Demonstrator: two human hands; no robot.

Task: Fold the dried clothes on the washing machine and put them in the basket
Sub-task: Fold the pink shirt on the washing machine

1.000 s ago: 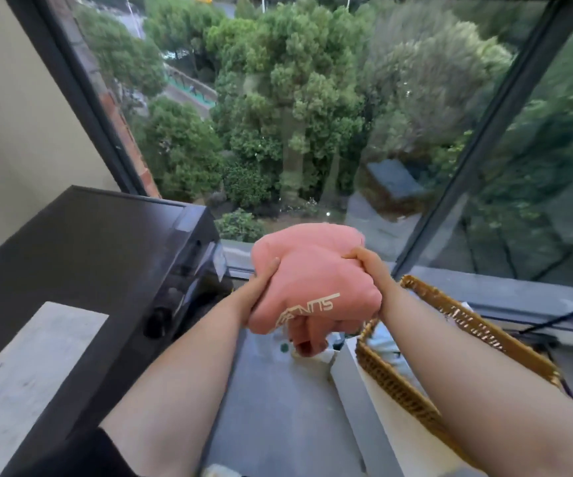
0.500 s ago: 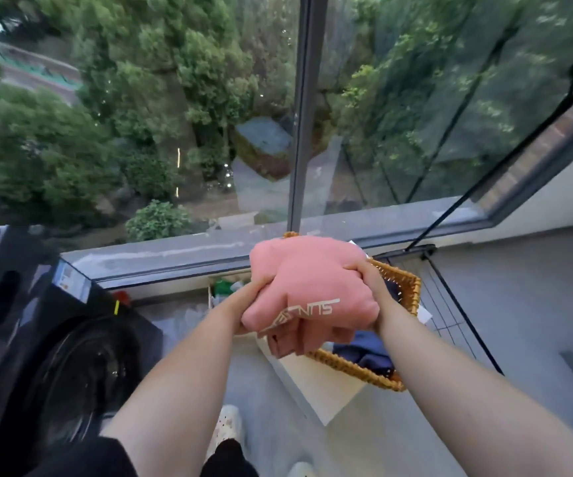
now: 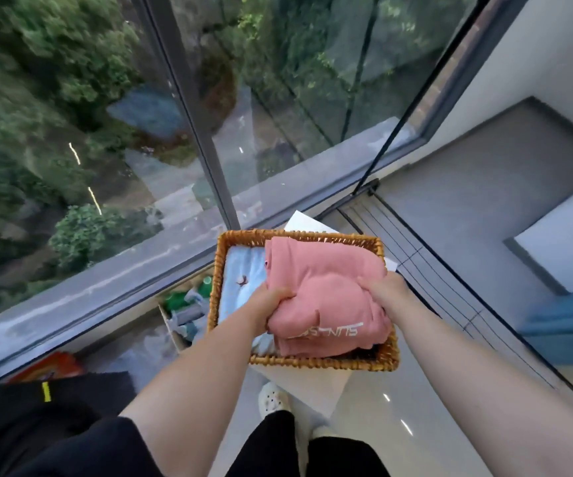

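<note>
A tall window (image 3: 278, 98) fills the far side, looking out on trees, and a pale glossy floor (image 3: 398, 407) runs along the near side. A woven basket (image 3: 312, 361) sits between them on a white stand (image 3: 309, 383), with an open cardboard box (image 3: 174, 325) of green bottles just to its left.

The folded pink garment (image 3: 323, 294) lies over the basket's right half, inside the rim, with its white lettering toward the near edge. I cannot tell whether it already rests on what is below or hangs just above it. A folded light blue garment (image 3: 240, 273) fills the left half, touching the pink one.

The left hand (image 3: 271, 304) grips the bundle's left edge, fingers curled under and thumb on top. The right hand (image 3: 384, 294) clasps the right edge the same way. Both are closed on the cloth.

The likely trouble is in letting go. The bundle is thick and loosely stacked, so pulling the fingers out from underneath could drag the lower layers and spring the fold open. It also looks bulky toward the near right corner, where it might slump over the rim. Pressing hard there could rock the basket on its stand.
</note>
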